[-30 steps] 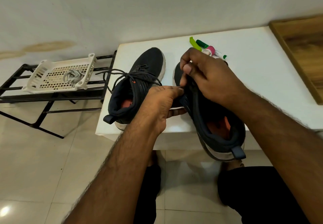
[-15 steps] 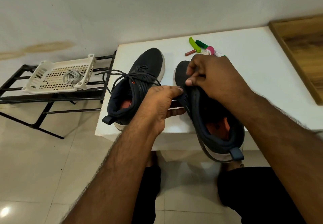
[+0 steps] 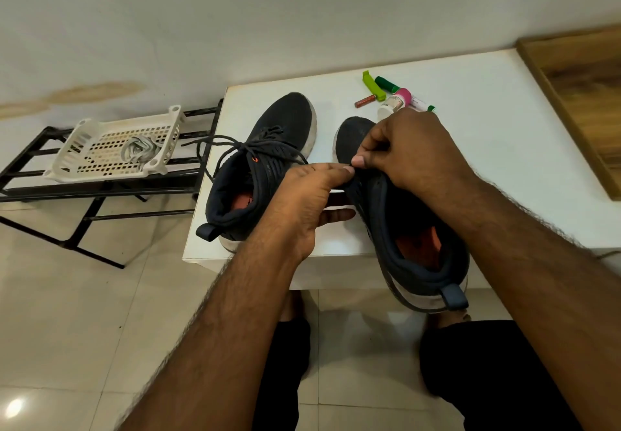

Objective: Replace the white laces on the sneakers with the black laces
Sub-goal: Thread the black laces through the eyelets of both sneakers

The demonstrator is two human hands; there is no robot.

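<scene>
Right sneaker (image 3: 403,229), 3 o'clock on table (image 3: 487,162): left hand (image 3: 302,202) grips its side, right hand (image 3: 403,151) pinches black lace (image 3: 353,164) (tip only visible); feed squarely through eyelet, keep shoe steady

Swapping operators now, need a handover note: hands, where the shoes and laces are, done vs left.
Left hand: steadies the right dark mesh sneaker at its side.
Right hand: pinch grip on a black lace end above that sneaker.
Left dark mesh sneaker sits on the white table, already laced black, ends loose.
Pale removed laces lie in the white plastic basket.
Left: finish threading the right sneaker; its progress is hidden by the hands.
</scene>
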